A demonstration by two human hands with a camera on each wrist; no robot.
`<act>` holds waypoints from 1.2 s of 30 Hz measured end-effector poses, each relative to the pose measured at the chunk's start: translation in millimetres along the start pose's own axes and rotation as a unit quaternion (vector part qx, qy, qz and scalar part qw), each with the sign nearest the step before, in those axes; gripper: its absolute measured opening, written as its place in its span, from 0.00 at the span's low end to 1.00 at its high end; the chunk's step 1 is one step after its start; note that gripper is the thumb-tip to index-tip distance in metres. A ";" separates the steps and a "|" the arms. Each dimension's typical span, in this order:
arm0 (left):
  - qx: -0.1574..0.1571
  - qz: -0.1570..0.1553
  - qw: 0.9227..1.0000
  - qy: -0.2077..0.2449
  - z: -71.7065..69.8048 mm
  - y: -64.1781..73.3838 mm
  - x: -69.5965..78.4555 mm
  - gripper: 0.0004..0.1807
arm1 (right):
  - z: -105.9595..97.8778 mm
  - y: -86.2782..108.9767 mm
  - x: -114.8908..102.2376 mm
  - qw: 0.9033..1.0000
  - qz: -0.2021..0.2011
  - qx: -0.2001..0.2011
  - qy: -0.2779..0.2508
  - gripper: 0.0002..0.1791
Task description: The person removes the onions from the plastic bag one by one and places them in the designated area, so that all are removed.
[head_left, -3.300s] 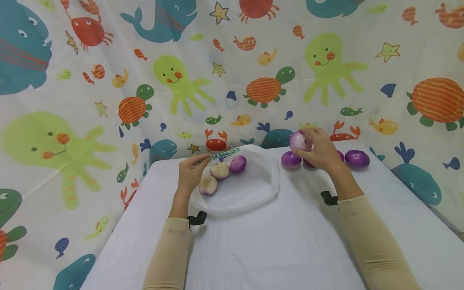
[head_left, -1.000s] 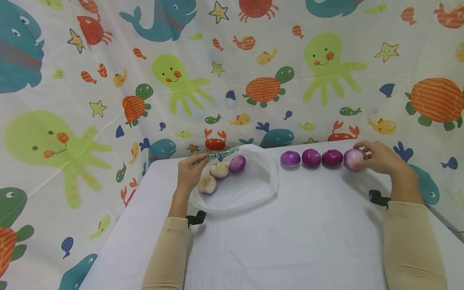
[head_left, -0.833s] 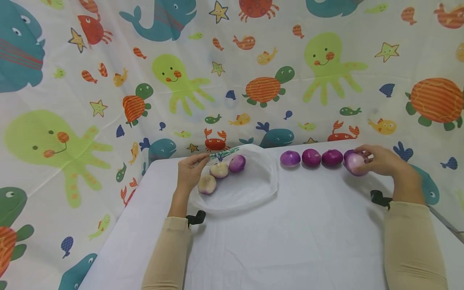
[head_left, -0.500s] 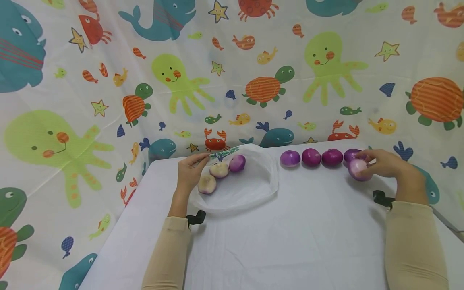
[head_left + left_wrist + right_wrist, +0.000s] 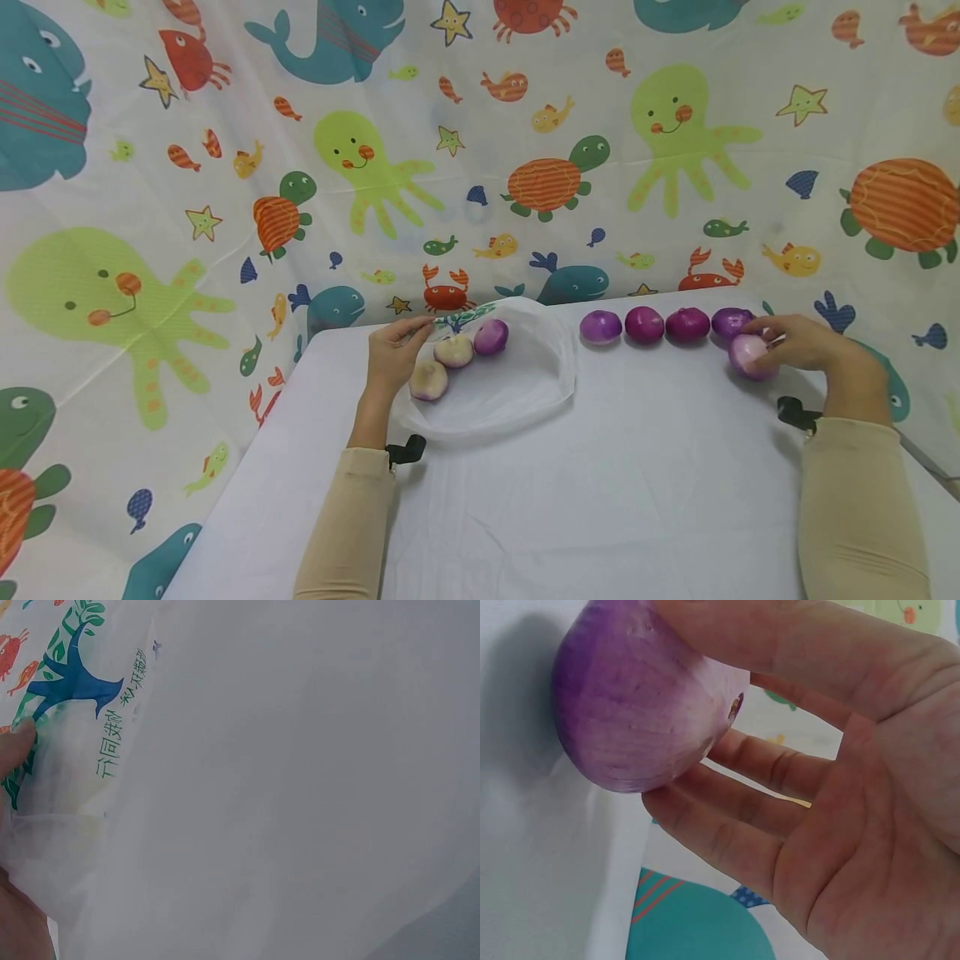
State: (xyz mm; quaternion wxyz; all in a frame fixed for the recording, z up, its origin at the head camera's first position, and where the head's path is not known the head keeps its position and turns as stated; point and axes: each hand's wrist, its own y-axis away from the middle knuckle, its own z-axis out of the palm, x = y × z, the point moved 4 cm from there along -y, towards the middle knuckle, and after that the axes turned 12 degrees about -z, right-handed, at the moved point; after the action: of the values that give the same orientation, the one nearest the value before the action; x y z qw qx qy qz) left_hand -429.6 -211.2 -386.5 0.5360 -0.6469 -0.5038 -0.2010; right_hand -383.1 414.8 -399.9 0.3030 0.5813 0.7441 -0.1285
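My right hand [image 5: 806, 342] holds a pale purple onion [image 5: 750, 357] between thumb and fingers, close over the table and just in front of a darker purple onion [image 5: 730, 322]. In the right wrist view, the held onion [image 5: 637, 705] shows its root end toward the palm. My left hand [image 5: 393, 354] pinches the rim of a thin white plastic bag [image 5: 517, 400] that lies spread wide. Inside the bag sit two cream-topped onions, one nearer [image 5: 428, 381] and one behind it [image 5: 453, 352], plus a purple onion [image 5: 491, 337]. Bag film with a printed tree [image 5: 75, 675] fills the left wrist view.
Several purple onions stand in a line along the back edge, among them the leftmost onion [image 5: 601, 327] and a middle onion [image 5: 644, 325]. A white cloth [image 5: 600, 500] covers the table. Behind it hangs a sea-animal curtain [image 5: 480, 108].
My right hand has carried the pale onion from above the line's left end to its right end, then drawn it forward and right. The left hand keeps its grip on the bag rim.
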 end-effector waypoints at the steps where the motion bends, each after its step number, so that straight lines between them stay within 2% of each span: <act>1: 0.001 -0.001 1.000 0.002 0.1 -0.3 -0.1 0.07 | 0.2 -0.1 0.2 1.000 -0.002 0.001 0.001 0.49; 6: 0.003 -0.006 1.000 0.000 1.3 0.5 3.0 0.07 | 0.8 -0.8 2.6 1.000 -0.005 0.006 0.006 0.47; 15: -0.001 0.002 1.000 0.001 -2.3 11.9 34.6 0.07 | 0.1 -2.2 6.9 1.000 -0.001 -0.003 0.000 0.49; 25: 0.000 0.000 1.000 0.005 -2.9 11.8 35.6 0.07 | -3.4 0.5 0.2 1.000 -0.003 0.002 0.015 0.47; 30: 0.002 0.005 1.000 0.008 -2.7 11.5 35.8 0.07 | -6.6 2.3 -16.2 0.999 -0.017 0.021 0.037 0.50; 36: -0.002 0.000 1.000 0.011 -2.2 12.1 34.8 0.07 | -8.0 -7.8 -38.3 0.994 -0.042 0.052 0.082 0.56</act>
State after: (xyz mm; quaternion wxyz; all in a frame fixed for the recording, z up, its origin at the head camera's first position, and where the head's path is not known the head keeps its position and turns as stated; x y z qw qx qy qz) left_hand -404.2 -197.0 -363.9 0.5403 -0.6459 -0.4975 -0.2084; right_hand -387.5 386.7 -371.8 0.2046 0.5733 0.7824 -0.1318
